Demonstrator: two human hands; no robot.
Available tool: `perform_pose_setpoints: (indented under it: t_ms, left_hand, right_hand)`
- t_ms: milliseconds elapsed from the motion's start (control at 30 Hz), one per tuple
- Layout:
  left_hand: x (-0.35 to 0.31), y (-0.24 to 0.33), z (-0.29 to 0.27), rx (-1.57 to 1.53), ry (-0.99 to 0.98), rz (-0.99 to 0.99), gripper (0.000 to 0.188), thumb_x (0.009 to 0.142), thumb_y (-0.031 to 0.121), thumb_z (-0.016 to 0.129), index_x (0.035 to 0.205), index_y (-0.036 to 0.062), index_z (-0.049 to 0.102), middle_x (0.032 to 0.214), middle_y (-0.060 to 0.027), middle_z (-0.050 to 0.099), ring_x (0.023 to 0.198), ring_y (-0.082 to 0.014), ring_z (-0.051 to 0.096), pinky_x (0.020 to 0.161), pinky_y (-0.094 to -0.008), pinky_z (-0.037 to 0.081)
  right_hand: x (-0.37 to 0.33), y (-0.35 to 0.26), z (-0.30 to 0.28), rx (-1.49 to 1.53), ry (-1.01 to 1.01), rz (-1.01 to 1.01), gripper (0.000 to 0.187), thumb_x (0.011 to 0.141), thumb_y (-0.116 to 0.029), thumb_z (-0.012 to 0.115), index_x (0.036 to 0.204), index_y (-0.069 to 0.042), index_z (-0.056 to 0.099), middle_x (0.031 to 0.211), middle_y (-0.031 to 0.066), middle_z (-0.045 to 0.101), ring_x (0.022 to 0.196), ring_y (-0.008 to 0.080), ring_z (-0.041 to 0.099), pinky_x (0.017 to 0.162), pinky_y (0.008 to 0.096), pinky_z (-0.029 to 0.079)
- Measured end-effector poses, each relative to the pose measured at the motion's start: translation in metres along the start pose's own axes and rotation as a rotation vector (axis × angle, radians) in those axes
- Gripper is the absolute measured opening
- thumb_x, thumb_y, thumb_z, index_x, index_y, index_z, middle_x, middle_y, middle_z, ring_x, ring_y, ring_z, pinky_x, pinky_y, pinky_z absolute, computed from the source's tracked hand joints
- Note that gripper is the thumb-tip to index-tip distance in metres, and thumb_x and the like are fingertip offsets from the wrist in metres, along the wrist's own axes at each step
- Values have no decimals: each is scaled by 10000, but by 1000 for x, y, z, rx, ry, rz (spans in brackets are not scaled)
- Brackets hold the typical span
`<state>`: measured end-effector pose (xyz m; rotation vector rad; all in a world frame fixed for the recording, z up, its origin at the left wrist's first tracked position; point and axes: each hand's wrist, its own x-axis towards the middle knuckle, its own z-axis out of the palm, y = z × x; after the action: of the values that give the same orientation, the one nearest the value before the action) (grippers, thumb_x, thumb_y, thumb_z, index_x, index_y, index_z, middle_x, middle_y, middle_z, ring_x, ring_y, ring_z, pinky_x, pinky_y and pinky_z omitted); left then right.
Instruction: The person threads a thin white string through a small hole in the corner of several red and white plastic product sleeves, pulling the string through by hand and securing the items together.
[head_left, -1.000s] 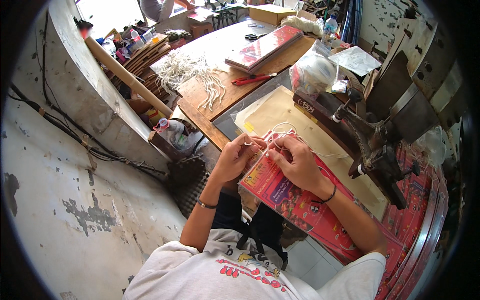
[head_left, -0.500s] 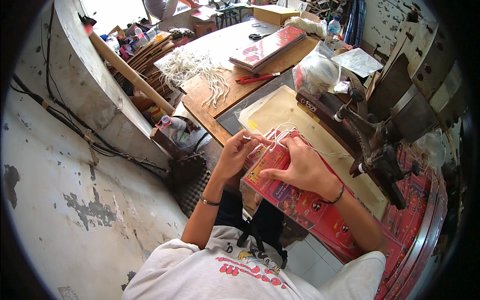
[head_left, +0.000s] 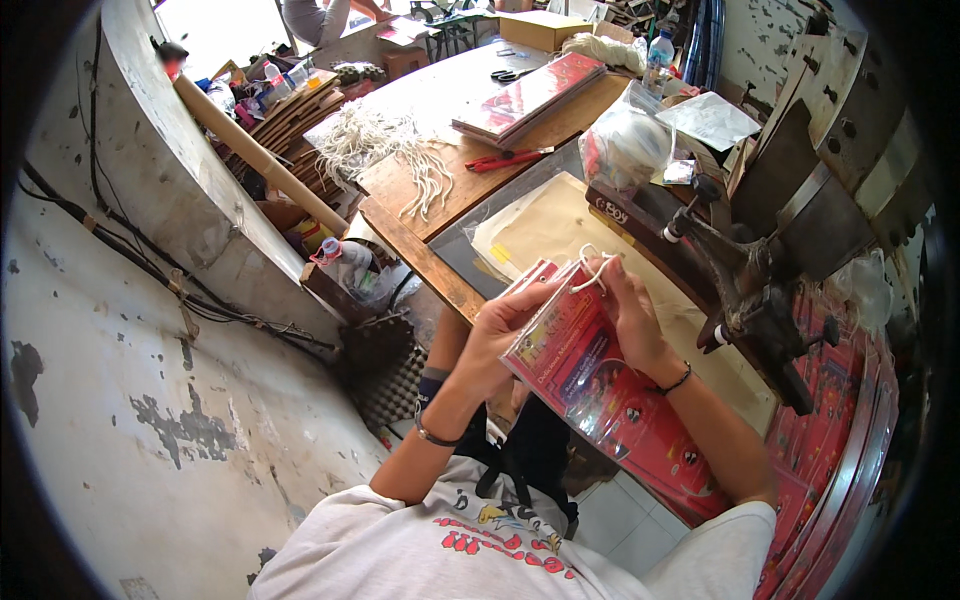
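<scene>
A glossy red printed booklet (head_left: 625, 400) with a clear cover slants across my lap, its upper end raised between my hands. My left hand (head_left: 505, 330) grips its upper left corner, fingers tucked behind the sheets. My right hand (head_left: 638, 318) is closed at the upper right edge, thumb and fingers pinching a white cord (head_left: 590, 278) that loops over the top edge. Whether the cord passes through a hole is hidden by the fingers. More red sheets lie beneath and to the right.
On the table are a pile of white cords (head_left: 375, 145), a red cutter knife (head_left: 508, 159), a red printed stack (head_left: 530, 98) and scissors (head_left: 510, 75). A dark metal machine (head_left: 745, 260) stands at right, beside stacked red sheets (head_left: 825, 400). A limb with a dark band (head_left: 432, 385) shows behind my left forearm.
The booklet's upper end has tilted up toward me. My left hand has let go of the cord end and grips the corner; my right hand has moved to the upper right edge.
</scene>
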<state>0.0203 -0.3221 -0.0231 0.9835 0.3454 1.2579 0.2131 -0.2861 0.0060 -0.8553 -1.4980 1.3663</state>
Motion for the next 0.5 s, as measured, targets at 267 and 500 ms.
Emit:
perform_pose_setpoints:
  t_ms: [267,500]
  left_hand:
    - [9,-19,10,28,200,103,349,939,55,685,1272,-40,633,1106,-95,724,903,-87,680,783,-217,586]
    - [17,-6,18,-18,132,14,133,1003,87,635,1117,19,624,1017,16,635,876,-16,578,741,-163,501]
  right_hand:
    - [4,1,-3,-18,-2,-103,460,1112,-401,390,854,-58,554,782,-65,424,753,52,371,690,246,362]
    - [3,-8,-2,-122,10,-65,489,1106,-368,415,817,6,539,771,10,470,759,104,416,714,296,391]
